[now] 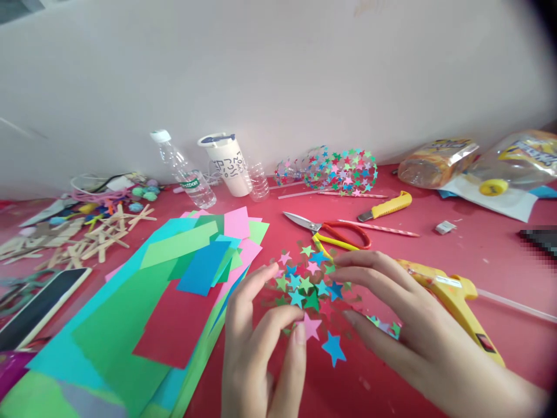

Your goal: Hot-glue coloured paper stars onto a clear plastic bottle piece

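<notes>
A loose heap of small paper stars (304, 284) in green, blue, pink and red lies on the red table between my hands. My left hand (265, 342) is at the heap's left side, with thumb and a finger pinched at the edge of a pink star (311, 327); its index finger reaches forward. My right hand (395, 313) is open over the right side, fingers spread and curved, fingertips by the stars. A blue star (334, 349) lies nearer me, apart from the heap. More stars (385, 327) show partly under my right hand.
Coloured paper sheets (117, 325) are stacked at left. Scissors (331, 229), a yellow utility knife (387, 206) and a yellow glue gun (461, 296) lie ahead and right. A star-covered plastic bottle (339, 169), water bottle (187, 174) and white cup (226, 165) are near the wall.
</notes>
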Demonstrator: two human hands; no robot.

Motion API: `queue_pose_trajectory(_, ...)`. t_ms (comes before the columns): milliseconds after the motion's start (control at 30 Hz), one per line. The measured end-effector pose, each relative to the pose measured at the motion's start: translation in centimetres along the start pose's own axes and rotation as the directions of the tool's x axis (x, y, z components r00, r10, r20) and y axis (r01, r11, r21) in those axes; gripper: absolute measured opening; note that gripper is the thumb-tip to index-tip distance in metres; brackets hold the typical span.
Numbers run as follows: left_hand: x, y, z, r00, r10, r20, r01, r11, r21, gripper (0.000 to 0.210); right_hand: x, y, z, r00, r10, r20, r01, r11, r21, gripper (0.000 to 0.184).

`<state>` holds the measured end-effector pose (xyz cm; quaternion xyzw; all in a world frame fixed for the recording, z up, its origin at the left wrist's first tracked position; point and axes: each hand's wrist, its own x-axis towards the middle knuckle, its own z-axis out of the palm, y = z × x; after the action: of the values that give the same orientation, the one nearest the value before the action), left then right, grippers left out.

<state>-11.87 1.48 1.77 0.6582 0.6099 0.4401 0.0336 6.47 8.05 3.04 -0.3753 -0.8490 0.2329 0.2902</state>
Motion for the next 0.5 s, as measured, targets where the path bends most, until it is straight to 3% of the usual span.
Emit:
queue_pose_trajectory(167, 0.17, -0.45, -0.4, 0.992, -0.129, -0.005, 0.127, 0.984, -0.123, 0.016, 0.06, -0.09, -0.08, 0.999, -0.023, -0.025, 0.021, 0.997, -0.071, 0.031)
queue_pose_trajectory(267, 0.29, -0.8, -0.43, 0.99, -0.144, 0.002, 0.143, 0.975, -0.169, 0.014, -0.04, -0.08, -0.06, 0.999, -0.034, -0.026, 0.031, 0.995, -0.098, 0.033)
queue_pose_trajectory(367, 0.27, -1.02, -0.44, 0.993, -0.115, 0.015, 0.116, 0.98, -0.16, 0.012, -0.13, -0.08, -0.02, 0.997, -0.074, -0.033, 0.071, 0.993, -0.091, 0.032)
queue_pose_trajectory(500, 0.17, -1.04, -0.53, 0.996, 0.036, 0.076, -0.031, 0.997, -0.068, 0.013, -0.08, -0.18, -0.06, 0.992, -0.11, -0.053, 0.107, 0.992, -0.063, 0.025)
